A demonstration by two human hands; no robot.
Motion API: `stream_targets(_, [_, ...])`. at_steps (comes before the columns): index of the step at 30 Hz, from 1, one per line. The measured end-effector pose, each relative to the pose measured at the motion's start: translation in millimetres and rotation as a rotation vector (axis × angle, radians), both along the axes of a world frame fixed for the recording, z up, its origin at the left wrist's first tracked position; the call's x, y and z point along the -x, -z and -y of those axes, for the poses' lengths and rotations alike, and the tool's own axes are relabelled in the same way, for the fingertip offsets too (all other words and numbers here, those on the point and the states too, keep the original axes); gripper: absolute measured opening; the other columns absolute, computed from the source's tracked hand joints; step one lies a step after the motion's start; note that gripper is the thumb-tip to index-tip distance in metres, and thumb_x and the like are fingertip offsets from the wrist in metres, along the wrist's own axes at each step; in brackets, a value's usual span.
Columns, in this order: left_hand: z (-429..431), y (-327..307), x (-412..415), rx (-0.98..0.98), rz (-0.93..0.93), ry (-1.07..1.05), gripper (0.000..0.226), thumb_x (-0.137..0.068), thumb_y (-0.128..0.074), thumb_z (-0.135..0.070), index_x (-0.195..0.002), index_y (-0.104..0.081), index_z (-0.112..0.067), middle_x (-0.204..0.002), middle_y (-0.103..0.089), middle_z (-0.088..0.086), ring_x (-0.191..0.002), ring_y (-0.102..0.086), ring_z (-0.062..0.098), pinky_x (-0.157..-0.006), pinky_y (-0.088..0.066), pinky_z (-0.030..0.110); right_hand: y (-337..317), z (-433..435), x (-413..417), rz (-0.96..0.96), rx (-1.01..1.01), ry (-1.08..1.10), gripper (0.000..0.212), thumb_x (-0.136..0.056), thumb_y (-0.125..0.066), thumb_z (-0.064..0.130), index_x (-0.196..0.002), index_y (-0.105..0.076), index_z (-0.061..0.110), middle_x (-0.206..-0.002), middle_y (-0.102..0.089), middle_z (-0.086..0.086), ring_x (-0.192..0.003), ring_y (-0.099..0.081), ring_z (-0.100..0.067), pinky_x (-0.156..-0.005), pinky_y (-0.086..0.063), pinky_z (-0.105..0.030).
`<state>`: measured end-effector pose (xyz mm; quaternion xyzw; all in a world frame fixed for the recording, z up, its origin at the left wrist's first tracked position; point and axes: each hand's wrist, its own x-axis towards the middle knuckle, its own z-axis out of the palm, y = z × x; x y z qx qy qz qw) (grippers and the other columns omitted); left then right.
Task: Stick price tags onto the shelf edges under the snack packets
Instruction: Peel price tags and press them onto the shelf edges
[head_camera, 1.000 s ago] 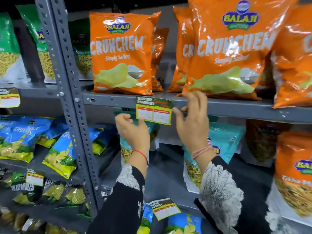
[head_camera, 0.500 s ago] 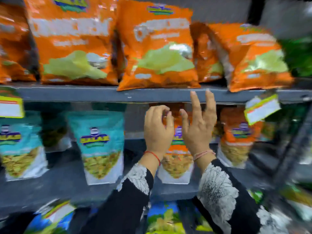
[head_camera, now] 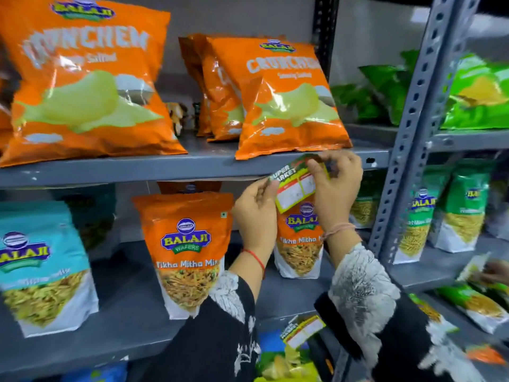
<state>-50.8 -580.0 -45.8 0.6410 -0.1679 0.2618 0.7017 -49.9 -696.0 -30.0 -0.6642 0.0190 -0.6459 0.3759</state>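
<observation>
A green, yellow and red price tag (head_camera: pixel 296 186) hangs tilted just below the grey shelf edge (head_camera: pixel 137 168), under an orange Crunchem packet (head_camera: pixel 286 97). My left hand (head_camera: pixel 254 213) pinches the tag's lower left corner. My right hand (head_camera: pixel 336 186) grips its upper right part, with fingers touching the shelf edge. A bigger orange Crunchem packet (head_camera: pixel 82 78) stands on the same shelf to the left.
Orange Tikha Mitha Mix pouches (head_camera: pixel 187 252) and a teal pouch (head_camera: pixel 41 266) stand on the lower shelf. A perforated grey upright (head_camera: pixel 413 133) rises at the right, green packets (head_camera: pixel 479 92) beyond it. Another price tag (head_camera: pixel 303 330) hangs on the lower shelf edge.
The view swung right along the shelf, away from the tag seen earlier. Half a second ago no tag showed in my hands; now both hold one at the shelf edge.
</observation>
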Motion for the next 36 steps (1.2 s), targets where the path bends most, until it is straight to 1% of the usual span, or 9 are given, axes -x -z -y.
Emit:
stream_targets(4, [5, -7, 4, -0.094, 0.128, -0.129, 0.012, -0.082, -0.062, -0.014, -0.079, -0.067, -0.004, -0.072, -0.068, 0.006, -0.065, -0.057, 0.006, -0.059, -0.041, 0.016, 5, -7, 7, 0.108, -0.028, -0.051, 0.021, -0.073, -0.067, 0.006, -0.074, -0.052, 0.021, -0.078, -0.045, 0.019, -0.077, -0.050, -0.023, -0.070, -0.041, -0.028])
stream_targets(6, [3, -9, 2, -0.094, 0.205, -0.207, 0.012, -0.080, -0.063, -0.013, -0.078, -0.067, -0.002, -0.076, -0.070, 0.013, -0.070, -0.056, 0.012, -0.058, -0.039, 0.009, 12, -9, 10, 0.158, -0.084, -0.082, 0.020, -0.075, -0.065, 0.005, -0.075, -0.051, 0.020, -0.079, -0.044, 0.018, -0.079, -0.050, -0.025, -0.070, -0.040, -0.023])
stream_targets(11, [3, -19, -3, -0.097, 0.193, -0.241, 0.018, -0.077, -0.068, -0.021, -0.077, -0.069, -0.003, -0.072, -0.070, 0.008, -0.066, -0.057, 0.013, -0.062, -0.046, 0.026, 3, -6, 1, 0.132, -0.178, -0.056, 0.020, -0.076, -0.067, 0.006, -0.074, -0.052, 0.019, -0.077, -0.043, 0.018, -0.077, -0.049, -0.024, -0.070, -0.043, -0.039])
stream_targets(15, [3, -26, -13, -0.128, 0.129, -0.331, 0.027, -0.073, -0.071, -0.030, -0.065, -0.064, -0.005, -0.058, -0.064, 0.008, -0.056, -0.052, 0.015, -0.050, -0.037, 0.023, -2, -5, -7, 0.054, -0.142, 0.041, 0.012, -0.076, -0.069, 0.007, -0.070, -0.058, 0.006, -0.077, -0.048, 0.005, -0.077, -0.043, -0.023, -0.067, -0.026, -0.020])
stream_targets(19, [-5, -33, -20, -0.254, 0.032, -0.436, 0.051, -0.066, -0.072, -0.046, -0.043, -0.035, -0.019, -0.043, -0.036, -0.009, -0.042, -0.035, 0.007, -0.040, -0.022, 0.014, 0, -10, -13, 0.032, -0.159, 0.123, 0.014, -0.074, -0.070, 0.007, -0.071, -0.056, 0.004, -0.085, -0.052, -0.009, -0.080, -0.038, -0.021, -0.067, -0.024, -0.014])
stream_targets(27, [-18, -40, -13, -0.398, 0.021, -0.389, 0.060, -0.072, -0.065, -0.051, -0.038, -0.031, -0.014, -0.040, -0.040, 0.003, -0.045, -0.040, 0.021, -0.040, -0.022, 0.028, -6, -32, 2, 0.054, -0.357, 0.160, 0.031, -0.075, -0.063, 0.008, -0.103, -0.051, 0.002, -0.115, -0.049, -0.020, -0.098, -0.040, -0.024, -0.082, -0.027, -0.030])
stream_targets(31, [-64, 6, -8, -0.385, 0.116, -0.401, 0.058, -0.081, -0.053, -0.049, -0.045, -0.044, -0.004, -0.045, -0.053, 0.012, -0.050, -0.050, 0.028, -0.051, -0.033, 0.036, 30, -84, 15, 0.117, -0.034, 0.181, 0.034, -0.083, -0.058, 0.015, -0.111, -0.046, -0.001, -0.124, -0.045, -0.027, -0.114, -0.035, -0.025, -0.094, -0.021, -0.021])
stream_targets(34, [-132, 74, -7, -0.344, 0.060, -0.414, 0.034, -0.083, -0.051, -0.044, -0.068, -0.058, -0.015, -0.062, -0.061, 0.001, -0.060, -0.056, 0.019, -0.057, -0.038, 0.023, 85, -144, 8, 0.030, 0.285, 0.006, 0.035, -0.085, -0.055, 0.021, -0.114, -0.043, 0.007, -0.132, -0.037, -0.016, -0.123, -0.036, -0.030, -0.099, -0.030, -0.038])
stream_targets(36, [-190, 122, -7, -0.293, -0.082, -0.469, 0.027, -0.082, -0.051, -0.043, -0.090, -0.059, -0.019, -0.084, -0.069, 0.006, -0.075, -0.063, 0.021, -0.070, -0.047, 0.027, 124, -190, 1, -0.073, 0.476, -0.127, 0.040, -0.083, -0.057, 0.021, -0.118, -0.041, 0.010, -0.136, -0.030, -0.010, -0.127, -0.034, -0.029, -0.097, -0.031, -0.042])
